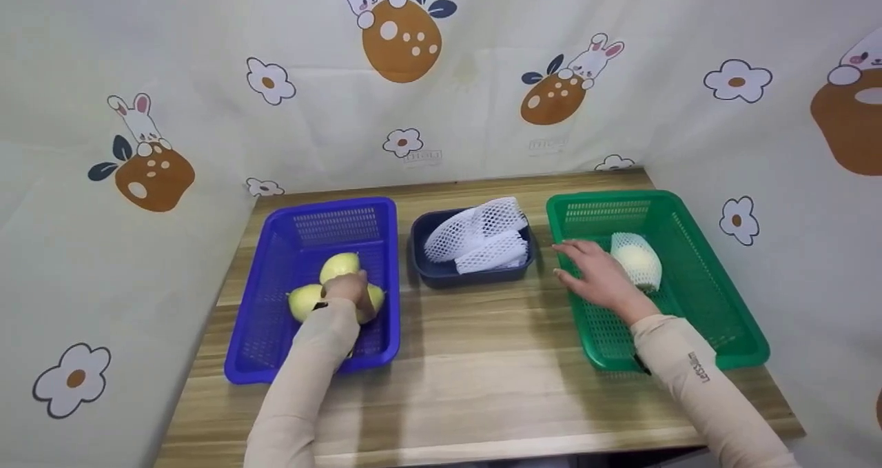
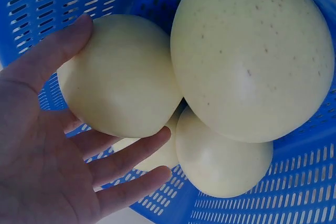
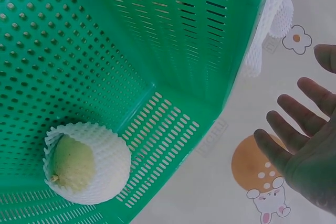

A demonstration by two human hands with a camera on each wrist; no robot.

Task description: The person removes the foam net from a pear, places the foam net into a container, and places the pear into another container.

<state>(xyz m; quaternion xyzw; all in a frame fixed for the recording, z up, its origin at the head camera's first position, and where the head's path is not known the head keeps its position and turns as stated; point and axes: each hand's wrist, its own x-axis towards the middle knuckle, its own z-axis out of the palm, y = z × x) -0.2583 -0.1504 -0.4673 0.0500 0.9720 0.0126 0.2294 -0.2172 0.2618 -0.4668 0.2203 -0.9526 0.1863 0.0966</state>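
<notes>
In the blue basket (image 1: 248, 316), several pale yellow-green pears (image 1: 339, 266) lie close together. My left hand (image 1: 348, 290) reaches down among them, and the left wrist view shows its thumb and fingers round one pear (image 2: 123, 77). A larger speckled pear (image 2: 252, 56) sits right beside that one. Over the left rim of the green basket (image 1: 730, 316), my right hand (image 1: 599, 275) hovers with fingers spread and nothing in them. Inside that basket lies a pear in a white foam net sleeve (image 1: 641, 265), its stem end showing in the right wrist view (image 3: 73, 163).
Between the baskets stands a small dark blue bin (image 1: 441, 275) with white foam net sleeves (image 1: 493, 237) heaped above its rim. All three stand on a wood-grain table (image 1: 475, 385). A patterned cloth (image 1: 482, 96) hangs behind and along both sides.
</notes>
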